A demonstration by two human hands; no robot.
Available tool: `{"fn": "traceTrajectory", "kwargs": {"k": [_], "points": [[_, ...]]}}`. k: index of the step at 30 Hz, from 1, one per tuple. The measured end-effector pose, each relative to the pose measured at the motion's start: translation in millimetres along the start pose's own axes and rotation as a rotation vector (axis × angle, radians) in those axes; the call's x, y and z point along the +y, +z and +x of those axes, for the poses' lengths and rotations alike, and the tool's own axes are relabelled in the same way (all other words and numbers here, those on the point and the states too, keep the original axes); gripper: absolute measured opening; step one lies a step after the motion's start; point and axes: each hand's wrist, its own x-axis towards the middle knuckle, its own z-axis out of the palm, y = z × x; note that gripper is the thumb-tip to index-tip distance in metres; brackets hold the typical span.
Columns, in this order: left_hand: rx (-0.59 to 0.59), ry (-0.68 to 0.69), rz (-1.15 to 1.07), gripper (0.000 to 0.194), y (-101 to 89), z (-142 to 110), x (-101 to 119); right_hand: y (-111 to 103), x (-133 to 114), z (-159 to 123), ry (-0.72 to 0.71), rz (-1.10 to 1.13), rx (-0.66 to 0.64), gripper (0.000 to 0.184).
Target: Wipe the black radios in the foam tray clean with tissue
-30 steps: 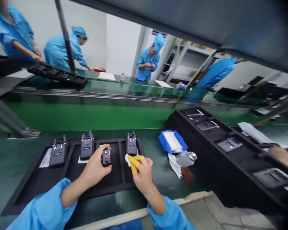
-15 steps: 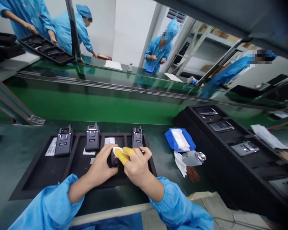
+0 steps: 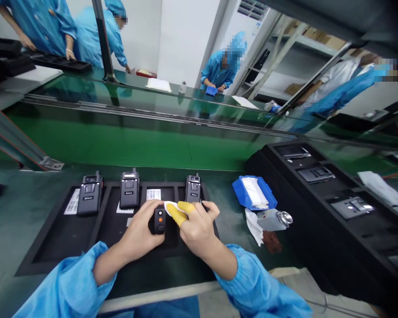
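My left hand (image 3: 141, 229) is closed around a black walkie-talkie (image 3: 159, 222), whose end with a white and an orange button faces me. Yellow finger cots cover two fingers of my right hand (image 3: 197, 223), which pinches a folded white wipe (image 3: 170, 205) just right of the radio's top edge. Beneath both hands lies a black foam tray (image 3: 58, 240) with compartments. Three more radios stand along its far side: one at the left (image 3: 90, 194), another beside it (image 3: 129, 190), and a third (image 3: 193, 189) partly behind my right hand. White labels lie in the tray.
Right of the tray are a blue bin (image 3: 240, 196) of white wipes, a bottle with a metal cap (image 3: 273, 219) lying tilted, and a brown scrap (image 3: 272, 242). Stacked black foam trays (image 3: 285, 207) hold devices further right. Several people in blue work beyond the green partition (image 3: 146, 137).
My right hand has drawn the wipe rightward off the radio's end, uncovering its buttons. Across the line, a person has lowered a black tray onto the surface.
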Motion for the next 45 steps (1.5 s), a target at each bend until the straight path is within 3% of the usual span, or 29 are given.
{"fn": "traceTrajectory", "kwargs": {"k": [6,15,22,28,39,42,45], "points": [[-0.019,-0.008,0.022,0.06,-1.6,-1,-1,-3,-5,0,-0.097,0.032,-0.044,0.031],[0.002,0.044,0.036,0.057,-2.3,2,4,4,5,-5,0.048,-0.021,0.002,0.032],[-0.053,-0.042,0.033,0.06,-4.0,4,1,2,-7,4,-0.02,-0.004,-0.014,0.03],[-0.047,-0.049,0.063,0.055,-6.8,6,6,5,9,-8,0.105,-0.044,-0.049,0.025],[-0.052,-0.053,0.088,0.054,-6.6,4,9,3,37,-82,0.359,-0.066,-0.139,0.033],[-0.057,-0.061,0.103,0.052,-6.9,3,11,10,50,-99,0.528,0.089,-0.074,0.028],[-0.055,-0.071,0.125,0.05,-10.9,4,12,15,66,-106,0.763,0.412,-0.018,0.027]]}}
